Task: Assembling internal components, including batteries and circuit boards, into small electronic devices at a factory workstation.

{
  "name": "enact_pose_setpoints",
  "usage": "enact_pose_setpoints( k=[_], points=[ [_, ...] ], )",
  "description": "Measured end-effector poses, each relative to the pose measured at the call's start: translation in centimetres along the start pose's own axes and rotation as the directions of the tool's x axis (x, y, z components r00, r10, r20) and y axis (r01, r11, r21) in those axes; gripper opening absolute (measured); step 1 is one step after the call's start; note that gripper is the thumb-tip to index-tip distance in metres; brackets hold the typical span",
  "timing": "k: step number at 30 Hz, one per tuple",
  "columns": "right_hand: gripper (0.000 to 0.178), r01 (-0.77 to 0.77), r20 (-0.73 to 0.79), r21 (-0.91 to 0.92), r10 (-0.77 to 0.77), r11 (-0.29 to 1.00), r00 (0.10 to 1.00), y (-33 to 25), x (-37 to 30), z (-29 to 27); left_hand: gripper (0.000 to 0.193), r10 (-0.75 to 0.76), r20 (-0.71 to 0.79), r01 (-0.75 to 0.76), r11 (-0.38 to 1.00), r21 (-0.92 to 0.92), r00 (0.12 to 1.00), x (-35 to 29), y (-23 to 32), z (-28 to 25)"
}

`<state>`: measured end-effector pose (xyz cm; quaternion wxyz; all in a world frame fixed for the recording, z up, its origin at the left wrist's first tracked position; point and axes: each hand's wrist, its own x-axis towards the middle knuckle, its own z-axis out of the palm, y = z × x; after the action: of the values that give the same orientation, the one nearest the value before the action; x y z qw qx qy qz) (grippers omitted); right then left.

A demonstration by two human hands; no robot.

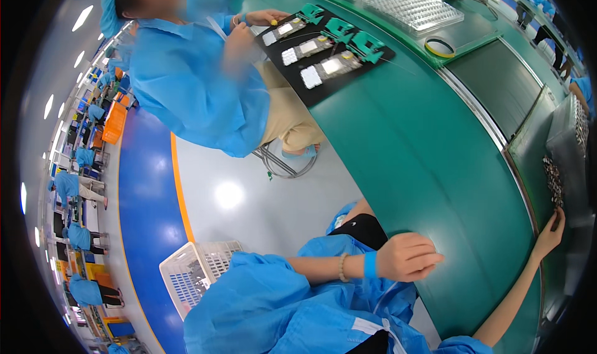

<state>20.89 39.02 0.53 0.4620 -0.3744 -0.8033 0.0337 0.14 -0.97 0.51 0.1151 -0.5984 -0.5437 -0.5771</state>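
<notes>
My left hand (408,257) rests on the green worktop (429,167), its fingers curled in; whatever they may hold is hidden. A beaded bracelet and a blue band circle that wrist. Far to the right, my right arm is stretched out and my right hand (550,234) reaches the near end of a heap of small metallic parts (553,183). Its fingertips are drawn together there, and I cannot make out what is between them. Beside the heap stands a clear plastic container (569,133) with more such small parts along its edge.
Across the worktop, a co-worker in blue (193,86) handles a black mat (317,94) bearing three device assemblies with green fixtures. Beyond lie a clear compartment tray (413,9) and a yellow-black tape roll (439,46). A white basket (186,276) stands on the floor at left.
</notes>
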Motion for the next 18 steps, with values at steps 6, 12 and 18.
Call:
enact_pose_setpoints(
  k=[6,12,18],
  points=[
    [0.020,0.044,0.019,-0.016,-0.044,0.999,0.999,-2.9,1.1,0.4,0.033,-0.202,-0.430,0.277,0.954,0.119,0.880,0.6,-5.4,-9.5],
    [0.020,0.025,0.010,-0.048,-0.024,0.999,1.000,-11.7,3.8,4.1,0.018,-0.304,-0.427,0.502,0.709,0.495,0.852,10.5,-21.2,-32.1],
    [0.019,0.032,0.001,-0.072,-0.032,0.997,0.999,-16.2,3.2,5.5,0.057,-0.624,-0.248,0.499,0.264,0.825,0.741,11.2,-36.6,-38.2]
  ],
)
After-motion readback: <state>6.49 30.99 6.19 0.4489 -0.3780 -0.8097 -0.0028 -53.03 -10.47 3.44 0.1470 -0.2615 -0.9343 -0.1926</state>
